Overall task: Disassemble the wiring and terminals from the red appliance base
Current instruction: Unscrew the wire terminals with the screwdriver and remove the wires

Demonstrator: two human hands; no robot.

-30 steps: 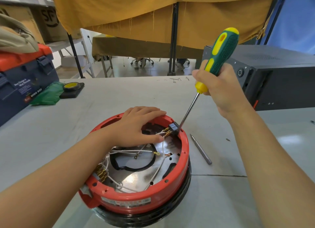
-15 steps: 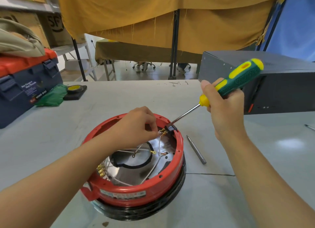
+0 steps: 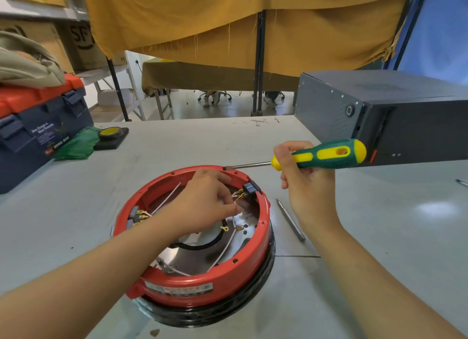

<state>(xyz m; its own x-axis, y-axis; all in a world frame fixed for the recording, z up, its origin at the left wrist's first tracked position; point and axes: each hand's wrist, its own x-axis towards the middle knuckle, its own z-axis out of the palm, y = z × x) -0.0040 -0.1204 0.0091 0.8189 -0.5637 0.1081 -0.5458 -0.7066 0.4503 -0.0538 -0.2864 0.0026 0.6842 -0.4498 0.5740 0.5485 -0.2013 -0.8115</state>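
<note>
Red appliance base (image 3: pixel 202 285) low in the centre of the frame, open side up on the grey table (image 3: pixel 177 146), stacked on a black ring (image 3: pixel 215 313); shiny metal plate (image 3: pixel 187 257) inside, crossed by white wires (image 3: pixel 225 250) ending in brass ring terminals (image 3: pixel 224 228). Black connector block (image 3: pixel 249 188) seated at the upper right of the rim, brass tabs pointing inward; a second cluster of brass terminals (image 3: pixel 140 215) at the left inner wall.

Left hand (image 3: pixel 202 202) reaching in from the lower left over the middle of the base, fingers curled and pinching white wire ends just beside the connector block's tabs; exact wire under the fingertips hard to make out.

Right hand (image 3: pixel 309 181) right of centre, above the table and clear of the base, wrapped round the green and yellow screwdriver (image 3: pixel 326 153); tool lying nearly level, shaft pointing left, flat tip over the far rim of the base, apparently touching nothing.

Loose metal bit (image 3: pixel 290 220) flat on the table just right of the base; dark grey case (image 3: pixel 405 115) at the right edge; blue toolbox with red lid (image 3: pixel 38 120) at the left edge, green cloth (image 3: pixel 76 143) and yellow tape roll (image 3: pixel 111 132) beside it; ochre fabric (image 3: pixel 228 22) hanging across the top.
</note>
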